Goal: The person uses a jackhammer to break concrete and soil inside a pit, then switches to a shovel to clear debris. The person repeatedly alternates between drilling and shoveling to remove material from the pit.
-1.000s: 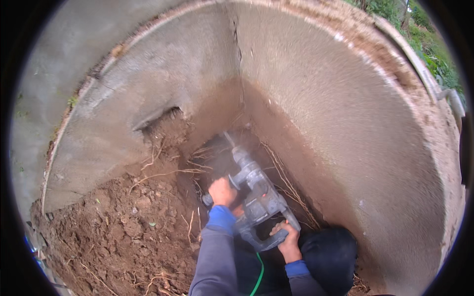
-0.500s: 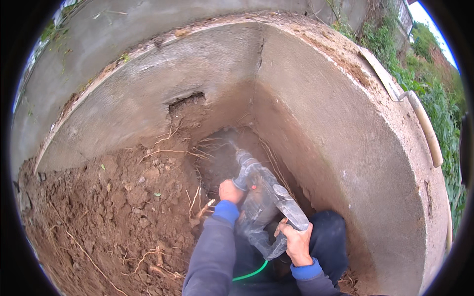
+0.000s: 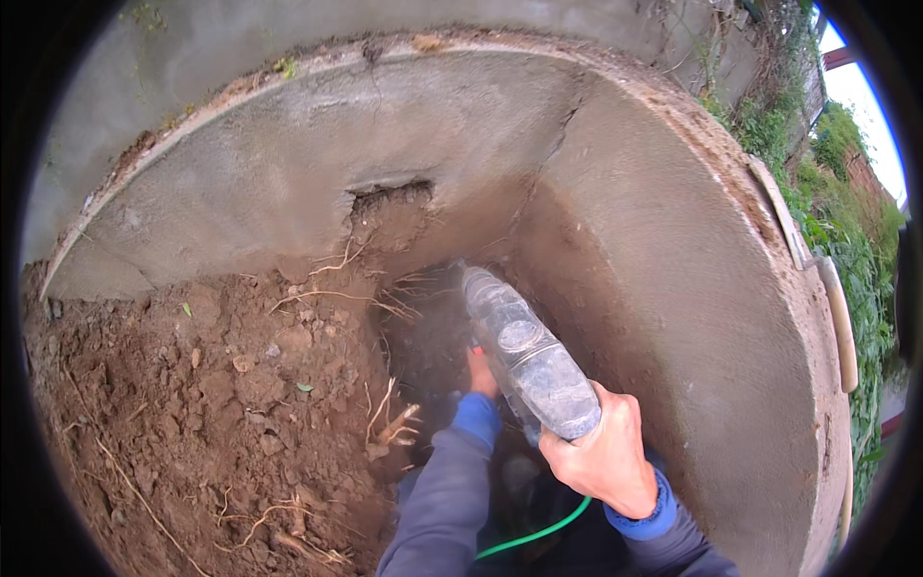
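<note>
A grey, dust-covered rotary hammer drill (image 3: 543, 370) points away from me into the corner of a dug hole. My right hand (image 3: 608, 454) is closed round its rear handle. Ahead and lower, my left hand (image 3: 482, 373) reaches under the tool's left side; the body hides most of its fingers, though it appears to grip the side handle. A green cord (image 3: 538, 534) trails below my right wrist. The bit and the spot it meets are lost in dust and shadow.
Concrete walls (image 3: 663, 221) meet in the corner, with a broken gap (image 3: 389, 195) in the far one. Loose brown soil (image 3: 231, 385) with cut roots (image 3: 392, 433) heaps up on the left. A flat-bladed tool with a pale handle (image 3: 838, 327) lies on the right ledge, beside green plants.
The drill's rear end has risen toward me, with my right hand lifted and the nose lower. My left hand has gone further under the body. The view has shifted slightly.
</note>
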A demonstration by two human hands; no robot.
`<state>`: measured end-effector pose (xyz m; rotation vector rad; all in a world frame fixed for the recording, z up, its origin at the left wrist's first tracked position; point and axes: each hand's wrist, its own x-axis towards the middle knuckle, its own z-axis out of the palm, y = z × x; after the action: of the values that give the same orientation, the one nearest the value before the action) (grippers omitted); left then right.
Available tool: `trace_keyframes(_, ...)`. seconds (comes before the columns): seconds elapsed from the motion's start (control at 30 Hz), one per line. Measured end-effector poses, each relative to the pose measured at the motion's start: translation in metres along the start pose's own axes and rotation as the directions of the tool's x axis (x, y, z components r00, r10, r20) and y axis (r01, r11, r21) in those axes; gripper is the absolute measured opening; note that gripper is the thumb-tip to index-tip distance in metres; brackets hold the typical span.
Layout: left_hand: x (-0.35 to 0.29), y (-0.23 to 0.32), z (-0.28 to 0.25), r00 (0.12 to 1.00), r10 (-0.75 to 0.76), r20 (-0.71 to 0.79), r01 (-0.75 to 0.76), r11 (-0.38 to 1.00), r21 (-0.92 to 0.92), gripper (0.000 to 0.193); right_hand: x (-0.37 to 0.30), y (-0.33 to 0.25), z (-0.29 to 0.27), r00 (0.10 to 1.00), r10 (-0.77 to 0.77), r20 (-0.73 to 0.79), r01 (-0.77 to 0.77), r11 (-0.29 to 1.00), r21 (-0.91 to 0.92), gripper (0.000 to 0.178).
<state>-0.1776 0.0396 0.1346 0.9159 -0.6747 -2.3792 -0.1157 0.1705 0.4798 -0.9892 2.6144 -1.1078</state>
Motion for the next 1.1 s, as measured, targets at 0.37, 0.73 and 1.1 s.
trace_keyframes(0.37, 0.008, -0.021, 0.054, 0.997, -0.01, 0.07, 0.018, 0.993, -0.113, 0.018, 0.067, -0.039, -0.001, 0.956, -0.192, 0.221, 0.255, 0.917, -0.307, 0.022)
trace_keyframes(0.73, 0.109, 0.007, -0.013, 0.998, 0.043, 0.051, -0.048, 0.992, 0.114, 0.018, 0.157, 0.033, 0.111, 0.975, 0.131, 0.182, -0.097, 0.978, -0.184, 0.029)
trace_keyframes(1.1, 0.118, 0.008, -0.067, 0.977, -0.207, 0.053, 0.169, 0.898, 0.406, 0.019, 0.127, 0.069, 0.134, 0.966, 0.189, 0.177, -0.21, 0.972, 0.109, 0.022)
